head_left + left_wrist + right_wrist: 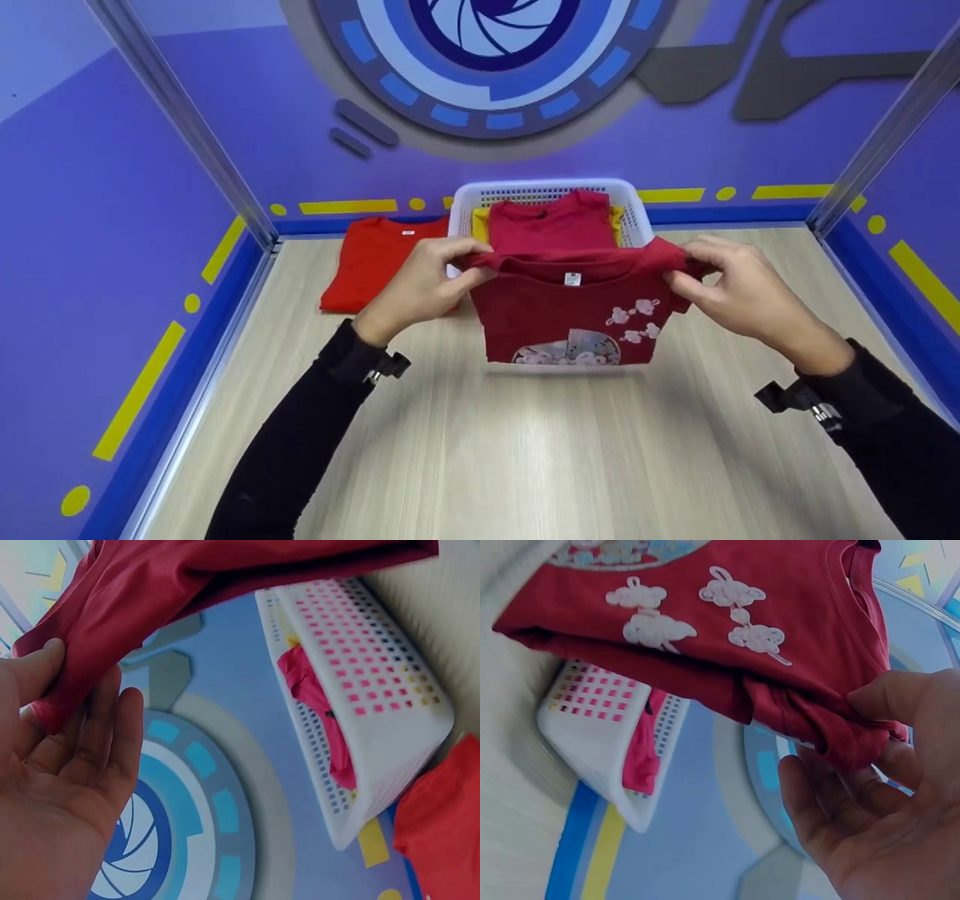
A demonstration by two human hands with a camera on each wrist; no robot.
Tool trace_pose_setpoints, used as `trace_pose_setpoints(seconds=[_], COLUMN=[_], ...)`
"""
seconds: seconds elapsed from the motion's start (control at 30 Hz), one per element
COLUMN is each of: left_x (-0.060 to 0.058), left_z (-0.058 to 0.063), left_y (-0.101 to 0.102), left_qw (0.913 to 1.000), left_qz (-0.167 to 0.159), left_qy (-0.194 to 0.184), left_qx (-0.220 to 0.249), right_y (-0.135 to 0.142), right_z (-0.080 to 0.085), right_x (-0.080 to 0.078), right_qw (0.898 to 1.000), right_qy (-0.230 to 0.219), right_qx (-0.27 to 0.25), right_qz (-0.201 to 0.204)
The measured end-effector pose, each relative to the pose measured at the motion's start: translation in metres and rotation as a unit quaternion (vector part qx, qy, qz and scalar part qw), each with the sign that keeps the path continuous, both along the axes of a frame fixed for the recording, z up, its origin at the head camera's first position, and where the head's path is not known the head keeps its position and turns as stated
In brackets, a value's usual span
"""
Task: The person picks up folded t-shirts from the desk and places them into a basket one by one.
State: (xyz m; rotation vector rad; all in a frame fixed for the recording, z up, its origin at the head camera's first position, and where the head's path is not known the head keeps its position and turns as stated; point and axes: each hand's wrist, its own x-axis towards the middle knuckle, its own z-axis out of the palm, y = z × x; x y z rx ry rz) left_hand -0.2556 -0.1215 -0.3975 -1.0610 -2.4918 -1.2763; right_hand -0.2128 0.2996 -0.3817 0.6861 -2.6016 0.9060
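A dark red T-shirt (555,315), folded, with white knot patterns and a round print, hangs in the air in front of the basket. My left hand (429,283) pinches its left shoulder between thumb and fingers. At the other shoulder, my right hand (739,289) pinches the cloth the same way. Behind the shirt stands a white plastic basket (551,184), its front mostly hidden in the head view. Inside it lie a crimson garment (555,225) and something yellow (481,225). The right wrist view shows the white knots (756,637) and folded layers up close.
An orange-red folded shirt (375,259) lies on the wooden table (487,450) left of the basket, close against it. Blue-purple printed walls (225,112) enclose the table at the back and both sides.
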Motion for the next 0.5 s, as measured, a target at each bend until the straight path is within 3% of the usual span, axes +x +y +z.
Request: trace_pose_setpoints(seconds=[0.23, 0.5], left_x=[-0.022, -0.064], left_z=[0.013, 0.018], left_y=[-0.002, 0.001], left_qw=[0.9993, 0.9921], left_qz=[0.013, 0.057], left_qy=[-0.029, -0.088], left_qx=[-0.018, -0.069], right_y=[0.000, -0.009], right_z=[0.010, 0.008], right_x=[-0.027, -0.078], right_qw=[0.999, 0.997], right_qy=[-0.040, -0.063], right_qx=[0.024, 0.038], right_qz=[0.009, -0.025])
